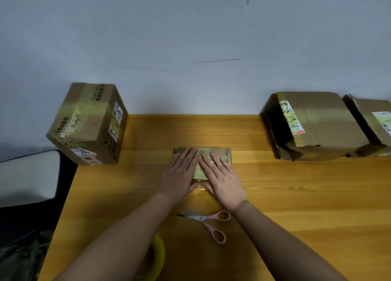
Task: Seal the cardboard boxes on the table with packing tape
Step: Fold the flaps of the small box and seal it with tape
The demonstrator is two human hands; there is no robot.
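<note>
- A small box sits in the middle of the wooden surface, right in front of the person. That puts it within easy reach of both arms.
- The left hand and the right hand lie flat on top of the box, side by side, fingers straight and pointing away from the person. Neither grips anything; both press down. I judge this to be smoothing a strip of tape onto the lid so it sticks without bubbles.
- A shiny strip runs from the near edge of the box down towards the person. It looks like tape carried over the edge, though the picture is too soft to be sure.
- Pink-handled scissors lie just behind the hands, blades slightly apart, probably kept close for cutting tape.
- A yellow-rimmed tape roll rests near the edge of the surface, partly hidden under the left forearm, likewise near at hand.
- A taller box stands at the far left corner, with tape bands across its top; it seems set aside as finished.
- Two more boxes sit at the far right, touching each other. The nearer one has loose, crumpled flaps at its front, so I judge it is waiting for its turn.
- A pale cushion shows off the left side of the surface.
</note>
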